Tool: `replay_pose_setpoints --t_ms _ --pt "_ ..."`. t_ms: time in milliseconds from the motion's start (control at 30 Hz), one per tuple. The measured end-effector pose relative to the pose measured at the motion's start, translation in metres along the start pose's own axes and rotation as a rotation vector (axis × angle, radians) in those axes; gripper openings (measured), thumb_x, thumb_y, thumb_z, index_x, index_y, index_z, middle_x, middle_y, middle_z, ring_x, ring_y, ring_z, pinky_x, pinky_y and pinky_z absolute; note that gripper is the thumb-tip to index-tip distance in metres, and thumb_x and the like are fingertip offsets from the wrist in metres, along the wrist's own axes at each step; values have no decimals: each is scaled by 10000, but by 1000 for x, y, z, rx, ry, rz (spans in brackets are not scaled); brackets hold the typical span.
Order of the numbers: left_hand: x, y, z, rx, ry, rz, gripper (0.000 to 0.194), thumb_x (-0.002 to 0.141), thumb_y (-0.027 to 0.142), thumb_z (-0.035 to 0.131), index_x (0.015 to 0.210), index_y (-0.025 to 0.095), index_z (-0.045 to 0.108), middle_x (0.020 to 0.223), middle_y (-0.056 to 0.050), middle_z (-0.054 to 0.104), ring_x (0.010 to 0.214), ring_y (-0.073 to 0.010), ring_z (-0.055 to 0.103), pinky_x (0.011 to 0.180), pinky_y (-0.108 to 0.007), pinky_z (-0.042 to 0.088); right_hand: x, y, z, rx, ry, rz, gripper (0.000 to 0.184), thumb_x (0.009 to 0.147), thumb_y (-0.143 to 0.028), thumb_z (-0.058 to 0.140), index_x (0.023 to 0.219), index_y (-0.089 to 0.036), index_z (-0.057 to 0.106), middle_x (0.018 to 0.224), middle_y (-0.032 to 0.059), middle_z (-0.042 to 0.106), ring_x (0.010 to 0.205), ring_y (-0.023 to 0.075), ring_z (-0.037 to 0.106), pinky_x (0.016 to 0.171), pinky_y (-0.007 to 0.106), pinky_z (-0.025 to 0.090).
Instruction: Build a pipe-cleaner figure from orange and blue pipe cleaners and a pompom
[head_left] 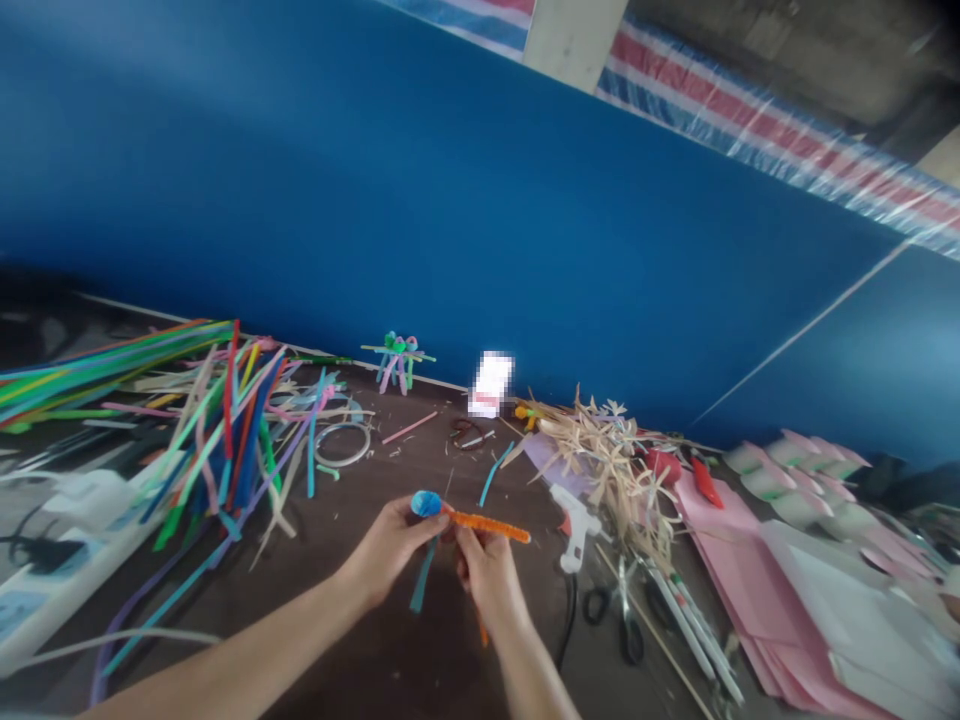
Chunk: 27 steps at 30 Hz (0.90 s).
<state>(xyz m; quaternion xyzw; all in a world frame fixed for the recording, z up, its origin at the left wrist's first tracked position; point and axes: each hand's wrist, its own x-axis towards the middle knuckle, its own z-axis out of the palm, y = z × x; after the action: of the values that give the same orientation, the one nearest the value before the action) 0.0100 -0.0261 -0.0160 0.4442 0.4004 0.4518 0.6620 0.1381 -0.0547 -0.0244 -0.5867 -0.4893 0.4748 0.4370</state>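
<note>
My left hand (pixel 390 550) pinches a small blue pom-pom (pixel 426 503) at one end of an orange fuzzy pipe cleaner (pixel 487 523). My right hand (pixel 487 578) grips the same pipe cleaner close to the pom-pom, and its fingers hide part of it. The two hands nearly touch above the dark brown tabletop (pixel 390 640). A teal strip (pixel 422 577) hangs below my left hand, and a small orange end (pixel 483 630) shows below my right hand. I cannot tell how these pieces attach.
Left of my hands lies a heap of multicoloured pipe cleaners (pixel 225 440). A white glue gun (pixel 576 525), black-handled scissors (pixel 619 612), dried straw (pixel 607 470) and pink paper sheets (pixel 750 590) lie to the right. A small pipe-cleaner figure (pixel 397 360) stands by the blue wall (pixel 450 170).
</note>
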Motion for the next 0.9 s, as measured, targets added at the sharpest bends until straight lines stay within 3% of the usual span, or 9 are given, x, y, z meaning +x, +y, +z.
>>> replay_pose_setpoints --t_ms 133,233,367,467,600,667,800,900 --pt "-1 3 0 248 96 154 195 655 328 621 703 139 623 665 -23 614 671 -160 543 644 -235 423 -14 -9 4 -350 79 -257 279 822 -322 392 657 -162 549 563 12 535 510 123 483 484 218 315" --pt "-1 3 -3 421 104 231 196 688 339 574 693 146 608 618 -10 586 620 -144 520 594 -218 409 -22 -18 -1 -621 67 -312 184 814 -238 413 724 -174 561 626 22 589 559 141 532 527 221 321" --pt "0 6 -9 586 61 260 236 715 361 527 698 140 607 593 -2 569 572 -130 487 552 -206 383 -27 -32 -11 -887 89 -349 138 797 -205 447 754 -186 576 628 21 614 565 148 555 539 227 297" --pt "0 13 -11 642 -60 231 219 704 337 536 687 133 614 610 7 576 599 -128 485 563 -197 370 -26 -45 -21 -941 68 -394 132 790 -201 472 716 -195 581 624 5 616 571 132 553 538 222 282" --pt "-1 22 -12 507 -306 56 177 660 292 584 645 119 619 529 32 537 537 -106 461 533 -198 356 -17 -59 -38 -766 -86 -405 108 745 -199 535 653 -184 588 645 -13 604 599 104 532 549 195 306" --pt "-2 22 -12 339 -357 -62 175 626 290 628 626 116 608 497 41 514 502 -93 446 519 -201 361 -8 -60 -44 -586 -177 -349 101 728 -220 553 648 -173 591 632 -18 588 594 95 514 549 182 327" --pt "-4 15 -8 4 -262 -154 206 556 282 709 634 122 607 516 38 528 494 -80 448 521 -203 382 9 -42 -40 -169 -299 -139 212 677 -336 592 584 -151 546 503 -46 478 466 64 414 467 174 320" --pt "-4 8 -2 -122 -115 -129 217 549 285 724 664 132 622 537 29 557 511 -90 477 528 -207 389 9 -22 -23 75 -240 54 356 682 -512 531 593 -168 512 444 -63 396 362 52 290 347 177 203"
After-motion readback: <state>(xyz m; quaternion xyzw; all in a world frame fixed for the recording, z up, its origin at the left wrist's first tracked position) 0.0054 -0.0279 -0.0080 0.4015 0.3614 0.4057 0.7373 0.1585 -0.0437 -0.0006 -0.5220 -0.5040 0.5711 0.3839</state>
